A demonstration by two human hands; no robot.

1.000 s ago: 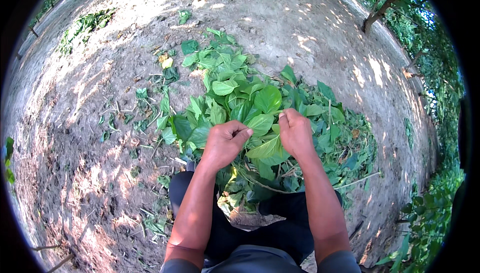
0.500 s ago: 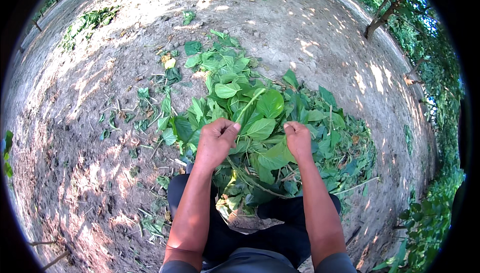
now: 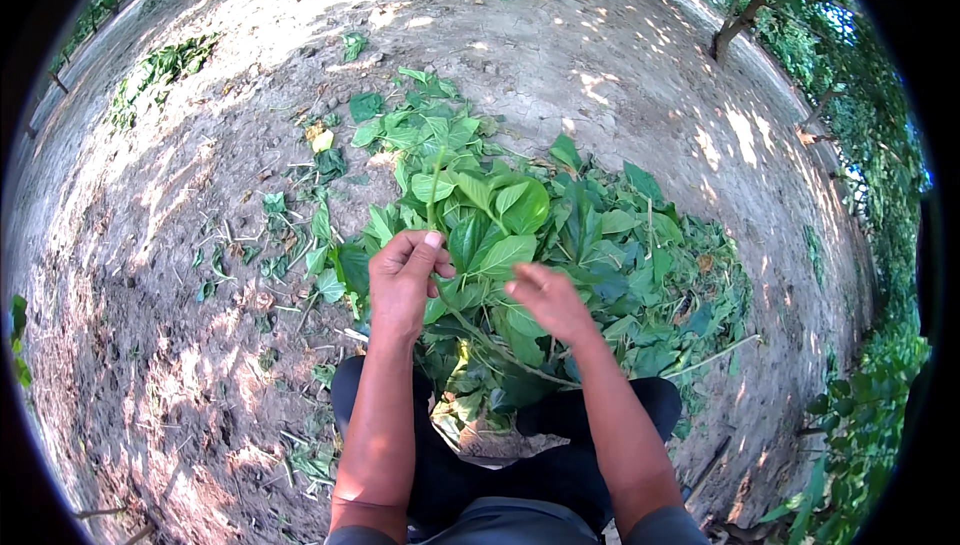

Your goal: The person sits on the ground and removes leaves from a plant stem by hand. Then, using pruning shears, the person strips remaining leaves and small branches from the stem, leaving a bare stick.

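Observation:
In my left hand [image 3: 403, 275], thumb and fingers pinch a slender green leafy branch [image 3: 432, 195]. Its pale tip points up and away from me, and its lower part runs down past the hand. To the right of that hand, broad green leaves [image 3: 510, 253] stand over the pile. My right hand [image 3: 550, 297] hovers just below these leaves, slightly blurred, with its fingers a little apart and nothing visible in them. Beneath both hands lies a heap of green leaves [image 3: 600, 235], spread in front of my knees.
A long bare stem [image 3: 712, 355] sticks out at the heap's right edge. Scattered leaves and twigs [image 3: 272, 235] lie on the dry soil to the left. A smaller leaf pile [image 3: 160, 73] is farther off at the left. Tree trunks [image 3: 742, 23] and foliage border the ground.
My right hand has moved left from the heap's right side, away from the leaf it was pinching. My left hand has shifted slightly left, and the stem in it now stands more upright.

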